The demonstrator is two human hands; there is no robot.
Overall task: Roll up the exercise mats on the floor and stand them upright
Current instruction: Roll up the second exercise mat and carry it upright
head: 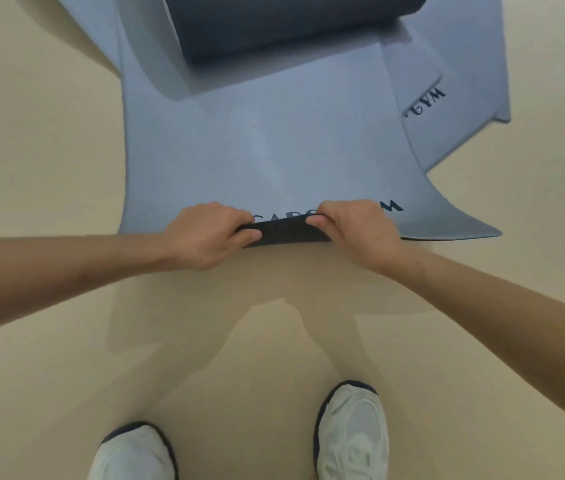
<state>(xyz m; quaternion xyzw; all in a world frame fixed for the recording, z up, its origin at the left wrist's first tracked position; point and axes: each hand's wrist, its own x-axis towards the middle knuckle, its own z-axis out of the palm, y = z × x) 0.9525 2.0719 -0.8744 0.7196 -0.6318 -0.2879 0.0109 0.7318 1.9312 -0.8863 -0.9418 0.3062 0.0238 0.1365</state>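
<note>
— Blue-grey, the top mat [274, 150]. It lies flat on the beige floor [49, 133], with its near short edge right in front of the person. Where are the hands?
— Both are on that near edge. The left hand [205, 237] and right hand [353, 230] sit close together, fingers curled over the top face and thumbs against the dark underside, pinching the edge. Between them the edge is folded up and over, so a dark strip shows.
— Any lettering?
— Dark print just beyond the knuckles, mostly covered by the hands. An M shows to the right of the right hand.
— And the other mats?
— At least 2 blue-grey lower mats [464, 81] fan out from under it on the right, and 1 corner reads GYM. At the far end a dark rolled mat [291, 26] lies across the sheets.
— Anything nearer?
— 2 white shoes [352, 434] with dark trim stand on the floor, well apart from the mat.
</note>
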